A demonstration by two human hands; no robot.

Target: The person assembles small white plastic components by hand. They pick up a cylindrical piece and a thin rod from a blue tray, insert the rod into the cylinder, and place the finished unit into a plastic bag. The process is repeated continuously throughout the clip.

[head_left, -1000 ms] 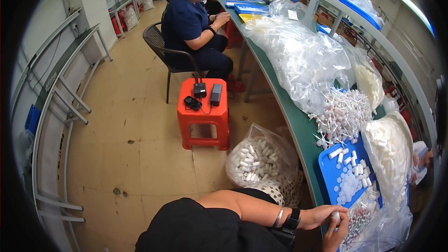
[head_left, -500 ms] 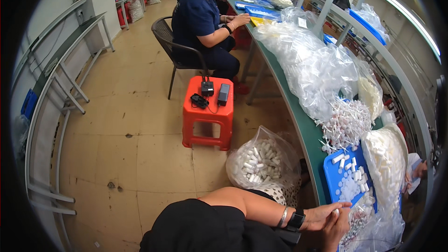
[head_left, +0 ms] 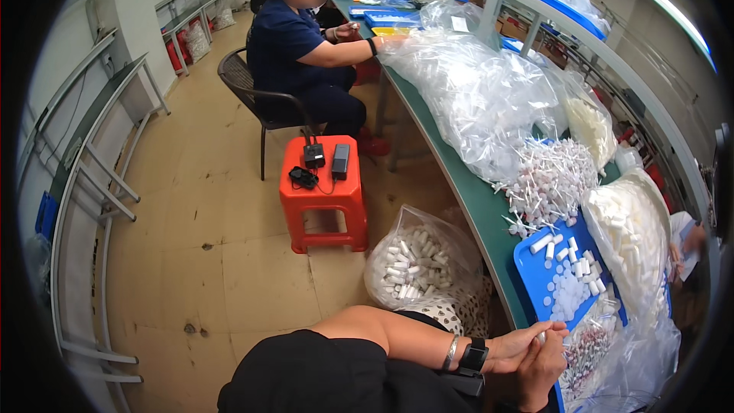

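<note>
Floor: bare tan floor (head_left: 176, 260) open at left, red stool (head_left: 323, 197) mid-frame.
Bench edge: green bench (head_left: 466, 199) runs diagonally, upper centre to lower right.
Left hand (head_left: 516, 340): fingers curled, pinching small white tube (head_left: 541, 334).
Right hand (head_left: 541, 371): fingers closed against the same tube, beside blue tray (head_left: 535, 275) at lower right.

A long green bench (head_left: 466, 191) carries a blue tray (head_left: 535, 279), clear bags of white parts (head_left: 474, 95) and loose white sticks (head_left: 547, 183)
</note>
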